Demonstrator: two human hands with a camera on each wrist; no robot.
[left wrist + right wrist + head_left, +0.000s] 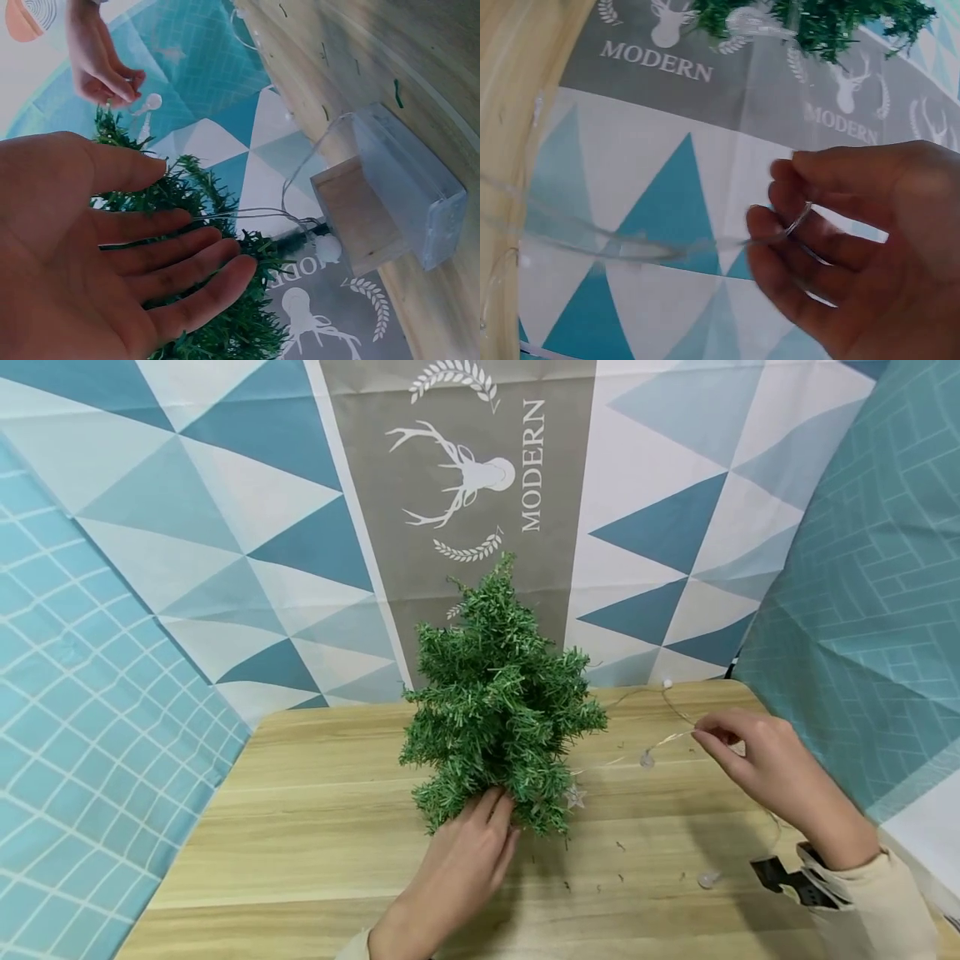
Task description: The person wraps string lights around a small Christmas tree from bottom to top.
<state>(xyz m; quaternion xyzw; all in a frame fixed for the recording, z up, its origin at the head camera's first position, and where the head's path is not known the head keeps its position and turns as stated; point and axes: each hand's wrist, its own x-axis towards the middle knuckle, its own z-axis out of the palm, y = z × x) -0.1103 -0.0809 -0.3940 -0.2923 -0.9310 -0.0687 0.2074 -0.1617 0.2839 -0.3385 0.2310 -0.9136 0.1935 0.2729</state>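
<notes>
A small green artificial Christmas tree (498,710) stands on the wooden table. My left hand (468,852) reaches to its lower front branches; the left wrist view shows its fingers extended against the greenery, beside thin wires. My right hand (772,768), to the right of the tree and above the table, pinches the wire of a string of fairy lights (671,739) between thumb and fingers. From there the wire runs toward the tree, where a clear star light (574,797) hangs at the right edge. In the left wrist view, a clear plastic box (409,187) sits against the wooden base block (356,214).
More of the string trails along the back right of the table (300,827), with a round light (667,683) at the rear edge. Another light (707,880) lies at the front right, among fallen green bits. Patterned cloth (652,527) hangs behind and at both sides.
</notes>
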